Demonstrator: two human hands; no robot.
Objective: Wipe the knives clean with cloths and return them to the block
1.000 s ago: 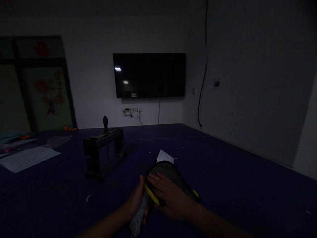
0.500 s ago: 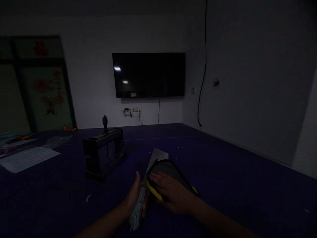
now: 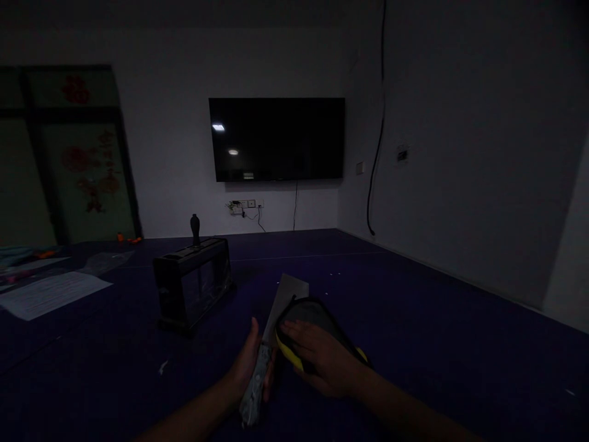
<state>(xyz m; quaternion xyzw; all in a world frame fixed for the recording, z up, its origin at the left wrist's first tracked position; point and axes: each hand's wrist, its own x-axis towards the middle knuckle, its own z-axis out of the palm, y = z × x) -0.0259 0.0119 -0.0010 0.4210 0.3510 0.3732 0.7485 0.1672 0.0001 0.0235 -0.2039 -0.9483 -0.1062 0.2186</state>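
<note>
My left hand (image 3: 251, 367) is closed round the handle (image 3: 253, 398) of a broad-bladed knife; the handle looks wrapped in clear plastic. The pale blade (image 3: 289, 291) points away from me and sticks out from under a grey pouch with a yellow edge (image 3: 318, 313). My right hand (image 3: 323, 363) lies flat on top of that pouch, fingers stretched out and pressing it onto the dark purple surface (image 3: 414, 319). The near part of the blade is hidden by the pouch and my hands.
A dark knife block (image 3: 193, 283) with one black handle (image 3: 196, 228) standing in it sits just left of my hands. White papers (image 3: 50, 293) and plastic lie far left. A black screen (image 3: 276, 140) hangs on the far wall. The room is very dim.
More of the knife blade shows beyond the pouch than before; it has slid out forward and to the left. My left hand has shifted slightly forward with the handle. My right hand stays on the pouch.
</note>
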